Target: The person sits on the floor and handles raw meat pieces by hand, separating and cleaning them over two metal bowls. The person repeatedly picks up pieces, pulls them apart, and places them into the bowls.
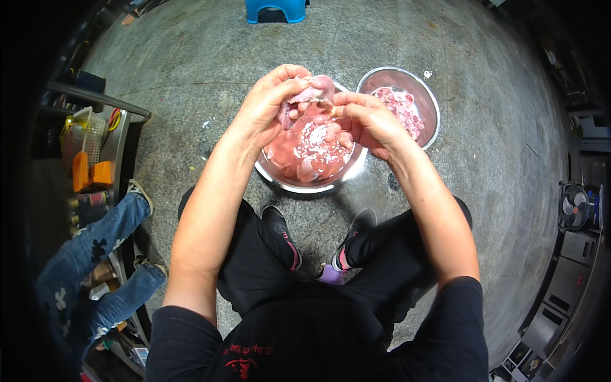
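A piece of raw pink meat (321, 88) is held up in my left hand (274, 102), its fingers curled around it. My right hand (365, 122) pinches the lower right edge of the same piece between thumb and fingers. Both hands are over a large metal bowl (305, 187) on the floor, which holds raw meat in reddish liquid (310, 148). Its far rim is partly hidden by the hands. Behind my right hand stands a smaller metal bowl (432, 102) with small raw meat pieces (403, 107) in it.
A blue plastic stool (276, 10) stands at the far edge. At left are a metal shelf (121, 143) with a white basket (90, 133) and orange items, and another person's legs in jeans (105, 243). A fan (574, 206) and metal cabinets (563, 286) line the right side.
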Motion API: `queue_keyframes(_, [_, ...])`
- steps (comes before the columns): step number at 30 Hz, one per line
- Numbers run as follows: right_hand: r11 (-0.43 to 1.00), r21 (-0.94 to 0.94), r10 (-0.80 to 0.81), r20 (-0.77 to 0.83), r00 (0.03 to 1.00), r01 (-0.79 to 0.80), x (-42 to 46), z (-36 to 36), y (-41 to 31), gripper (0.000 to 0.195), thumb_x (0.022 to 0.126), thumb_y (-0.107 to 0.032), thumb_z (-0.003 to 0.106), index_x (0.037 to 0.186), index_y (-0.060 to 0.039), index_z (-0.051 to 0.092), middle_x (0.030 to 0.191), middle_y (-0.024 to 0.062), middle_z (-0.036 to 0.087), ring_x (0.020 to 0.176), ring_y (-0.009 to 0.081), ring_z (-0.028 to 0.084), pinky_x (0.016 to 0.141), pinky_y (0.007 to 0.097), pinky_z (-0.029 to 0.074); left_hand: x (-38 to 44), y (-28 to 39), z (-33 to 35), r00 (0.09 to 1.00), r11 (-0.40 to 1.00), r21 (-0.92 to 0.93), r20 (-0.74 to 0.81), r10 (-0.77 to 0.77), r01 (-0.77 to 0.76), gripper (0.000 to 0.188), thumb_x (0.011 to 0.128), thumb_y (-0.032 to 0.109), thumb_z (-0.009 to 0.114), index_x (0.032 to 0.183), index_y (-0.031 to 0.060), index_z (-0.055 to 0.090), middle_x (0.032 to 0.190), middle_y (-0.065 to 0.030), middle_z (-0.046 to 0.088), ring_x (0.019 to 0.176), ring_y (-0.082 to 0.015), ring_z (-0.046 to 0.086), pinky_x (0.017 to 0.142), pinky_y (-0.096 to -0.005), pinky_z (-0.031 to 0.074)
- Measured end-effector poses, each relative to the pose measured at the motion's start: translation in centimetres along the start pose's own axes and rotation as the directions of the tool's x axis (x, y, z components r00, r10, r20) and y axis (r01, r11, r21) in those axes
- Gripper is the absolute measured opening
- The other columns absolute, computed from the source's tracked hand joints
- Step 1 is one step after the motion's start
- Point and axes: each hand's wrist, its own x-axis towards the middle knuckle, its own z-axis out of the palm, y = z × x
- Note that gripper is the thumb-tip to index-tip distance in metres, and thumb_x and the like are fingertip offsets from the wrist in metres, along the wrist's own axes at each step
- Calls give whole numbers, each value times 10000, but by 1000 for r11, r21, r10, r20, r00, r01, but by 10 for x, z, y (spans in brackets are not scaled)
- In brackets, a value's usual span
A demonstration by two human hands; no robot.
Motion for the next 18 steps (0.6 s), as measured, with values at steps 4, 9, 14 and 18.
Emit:
queue_keyframes(4, [966, 248, -56, -65, 996, 71, 0, 6, -5, 166, 921, -95, 629, 1046, 12, 604, 855, 108, 660, 647, 166, 658, 474, 224, 488, -5, 2, 6, 998, 995, 82, -26, 51, -48, 307, 896, 114, 652, 1172, 11, 563, 966, -84, 672, 768, -95, 627, 665, -214, 518])
queue_keyframes(9, [988, 78, -131, -69, 989, 136, 1, 1, -6, 149, 892, -91, 680, 999, 2, 631, 788, 75, 650, 605, 117, 603, 474, 203, 457, -3, 1, 15, 996, 989, 123, -24, -84, 86, 367, 920, 249, 668, 1194, 11, 612, 1021, -63, 676, 856, -70, 626, 690, -204, 508])
queue_keyframes(14, [984, -58, -173, -41, 984, 171, -2, 7, -8, 113, 882, -34, 631, 983, 18, 634, 802, 73, 646, 618, 110, 598, 494, 206, 457, -6, -6, 12, 998, 941, 332, -48, -51, 64, 192, 928, 258, 664, 956, 71, 634, 879, -13, 676, 758, -64, 627, 641, -179, 475])
queue_keyframes(18, [976, -76, -206, -38, 978, 203, -4, 6, -10, 131, 871, 2, 594, 995, 20, 634, 832, 81, 650, 631, 110, 598, 520, 212, 474, -5, -3, 19, 991, 989, 131, -124, -56, 72, 182, 938, 257, 651, 966, 79, 635, 837, 4, 663, 689, -34, 592, 531, -155, 442])
